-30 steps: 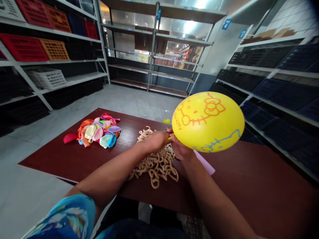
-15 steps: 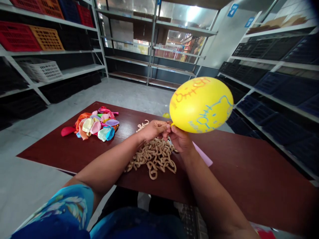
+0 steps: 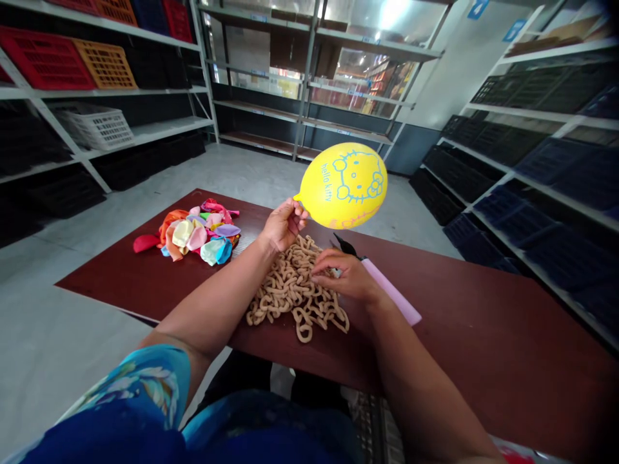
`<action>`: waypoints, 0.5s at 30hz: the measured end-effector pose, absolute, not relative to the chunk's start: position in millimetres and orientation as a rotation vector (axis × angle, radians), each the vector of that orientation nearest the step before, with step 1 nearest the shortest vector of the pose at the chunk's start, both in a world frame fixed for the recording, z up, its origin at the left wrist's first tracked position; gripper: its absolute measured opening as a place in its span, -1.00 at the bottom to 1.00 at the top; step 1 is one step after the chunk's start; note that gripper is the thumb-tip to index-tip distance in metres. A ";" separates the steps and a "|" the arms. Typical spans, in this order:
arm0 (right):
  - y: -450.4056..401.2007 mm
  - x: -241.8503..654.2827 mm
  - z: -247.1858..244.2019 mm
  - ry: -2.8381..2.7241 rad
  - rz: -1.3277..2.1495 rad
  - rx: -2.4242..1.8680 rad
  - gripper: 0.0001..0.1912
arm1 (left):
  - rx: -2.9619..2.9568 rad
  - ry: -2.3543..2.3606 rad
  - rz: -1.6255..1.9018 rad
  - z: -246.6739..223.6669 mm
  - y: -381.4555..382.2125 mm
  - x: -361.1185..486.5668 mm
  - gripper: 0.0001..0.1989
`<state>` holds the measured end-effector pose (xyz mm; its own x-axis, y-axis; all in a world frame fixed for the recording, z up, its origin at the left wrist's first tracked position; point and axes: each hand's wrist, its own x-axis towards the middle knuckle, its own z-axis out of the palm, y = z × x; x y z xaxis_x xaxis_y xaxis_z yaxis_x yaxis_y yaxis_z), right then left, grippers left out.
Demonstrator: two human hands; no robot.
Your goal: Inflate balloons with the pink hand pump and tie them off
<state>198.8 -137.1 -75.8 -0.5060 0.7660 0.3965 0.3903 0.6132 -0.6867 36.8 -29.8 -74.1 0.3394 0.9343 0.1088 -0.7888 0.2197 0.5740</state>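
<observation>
My left hand (image 3: pixel 285 225) pinches the neck of an inflated yellow balloon (image 3: pixel 345 185), which bears a blue cat drawing and "hello kitty" lettering. The balloon points away to the right, above the table. Lower and to the right, my right hand (image 3: pixel 344 276) hangs over the edge of a heap of tan curled pieces (image 3: pixel 285 283), its fingers bent and thumb apart, with nothing visible between them. A pink bar-shaped thing (image 3: pixel 394 293) lies just right of that hand, with a black pointed part (image 3: pixel 345 245) at its far end.
Several uninflated coloured balloons (image 3: pixel 196 235) lie piled on the left of the dark red table (image 3: pixel 464 309). Shelving with red and orange crates (image 3: pixel 109 64) stands at the left, racks with dark crates (image 3: pixel 556 212) at the right, and another shelf (image 3: pixel 302 96) behind.
My right hand has let go of the balloon's neck and moved down to the tan heap. The balloon has shifted left with my left hand and turned, its cat drawing now facing me.
</observation>
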 end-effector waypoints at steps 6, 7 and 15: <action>-132.3 200.0 -85.8 -2.314 0.513 -0.935 -0.80 | 0.608 0.354 1.250 -77.0 -26.1 33.4 -0.81; -131.4 200.3 -87.1 -2.342 0.514 -0.931 -0.80 | 0.605 0.374 1.247 -76.5 -26.4 33.3 -0.80; -132.5 204.3 -85.8 -1.692 0.828 -0.905 -0.94 | 0.599 0.428 1.256 -74.4 -28.4 34.7 -0.80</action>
<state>204.3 -132.5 -85.8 -0.2158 0.8685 0.4462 0.1806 0.4846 -0.8559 34.7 -28.4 -74.4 0.2649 0.9640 0.0220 -0.7500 0.1916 0.6331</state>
